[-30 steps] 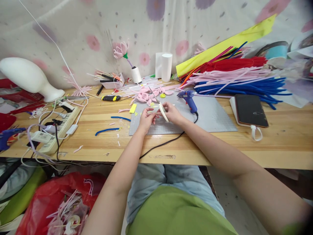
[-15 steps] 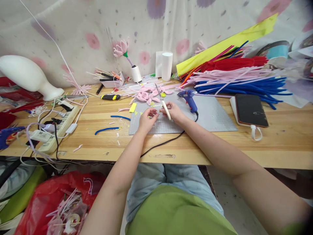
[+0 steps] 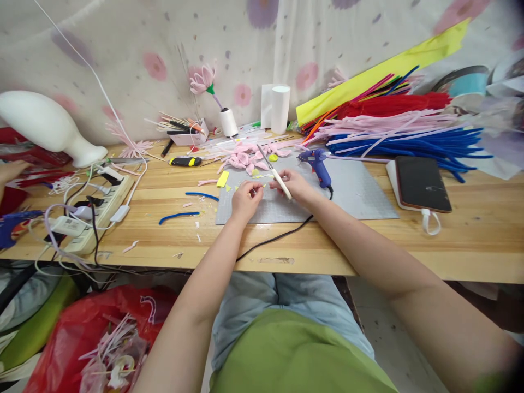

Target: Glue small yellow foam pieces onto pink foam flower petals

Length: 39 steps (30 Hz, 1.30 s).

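My right hand (image 3: 290, 185) is closed around the white handle of scissors (image 3: 282, 183), whose metal blades point up and away to the left. Facing it, my left hand (image 3: 246, 199) pinches a small yellowish piece (image 3: 264, 186) at its fingertips, mostly hidden. Both hands are over the grey cutting mat (image 3: 352, 191). Small yellow scraps (image 3: 228, 188) and a yellow strip (image 3: 222, 179) lie by my left hand. Pink fuzzy petals (image 3: 241, 159) are heaped just beyond the hands. A blue glue gun (image 3: 317, 165) lies to the right of my right hand.
Pipe cleaners in blue (image 3: 401, 143), pink and red are piled at the back right. A black-topped device (image 3: 423, 183) is at right. Left are a utility knife (image 3: 185, 161), a power strip (image 3: 98, 213) with cables and a foam head (image 3: 45, 123). Another person's hand (image 3: 12, 172) shows far left.
My right hand and the scissors have shifted slightly right and down. My left fingers have closed more tightly. Another person's hand has come into view at the far left.
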Motion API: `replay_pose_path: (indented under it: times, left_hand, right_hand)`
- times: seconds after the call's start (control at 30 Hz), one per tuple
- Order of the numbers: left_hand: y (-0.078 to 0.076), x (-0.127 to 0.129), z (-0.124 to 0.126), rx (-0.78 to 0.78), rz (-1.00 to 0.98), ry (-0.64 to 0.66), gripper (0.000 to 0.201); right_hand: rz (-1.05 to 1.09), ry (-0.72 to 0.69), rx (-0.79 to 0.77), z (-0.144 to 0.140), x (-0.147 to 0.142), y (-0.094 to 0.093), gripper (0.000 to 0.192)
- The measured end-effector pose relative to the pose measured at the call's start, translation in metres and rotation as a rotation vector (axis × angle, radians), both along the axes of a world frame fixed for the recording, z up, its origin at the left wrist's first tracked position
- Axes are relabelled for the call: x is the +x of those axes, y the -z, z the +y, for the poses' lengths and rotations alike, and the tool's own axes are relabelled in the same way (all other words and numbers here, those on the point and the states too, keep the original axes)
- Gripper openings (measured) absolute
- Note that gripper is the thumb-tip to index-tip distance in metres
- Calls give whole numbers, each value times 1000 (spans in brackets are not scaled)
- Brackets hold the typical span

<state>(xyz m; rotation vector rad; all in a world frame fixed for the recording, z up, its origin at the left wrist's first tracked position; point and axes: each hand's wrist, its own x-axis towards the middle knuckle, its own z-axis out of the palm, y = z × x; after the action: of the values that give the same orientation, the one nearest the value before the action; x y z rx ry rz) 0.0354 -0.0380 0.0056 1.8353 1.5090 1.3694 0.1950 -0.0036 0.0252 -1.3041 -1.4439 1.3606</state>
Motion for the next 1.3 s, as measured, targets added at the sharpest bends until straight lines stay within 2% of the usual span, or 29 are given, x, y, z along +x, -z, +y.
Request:
replay_pose_path:
  times: [0.1,0.2,0.27,0.37,0.67,1.3]
  left_hand:
    - [4,-7,3,-47,-90,-14,8]
    - [5,-16,6,-190,-191,7,10]
    - [4,-23,8,-263,-217,18,12]
    - [2,-34,9,-292,-189,8,13]
    - [-3,-40,6,-216,86,-2,3]
    - [-2,-41,8,-251,53,38,6]
  right_hand:
    - [-362,33,278,0,19,-2,46]
    - [-750,4,526,-2,36,-2,40]
    - [-905,-77,620,-3,43,-2,39]
    - [-1031,-194,706,-4,45,0,41]
    - [-1182,-299,737,-4,42,-3,40]
    - [-1242,-317,715,-6,40,-8,44]
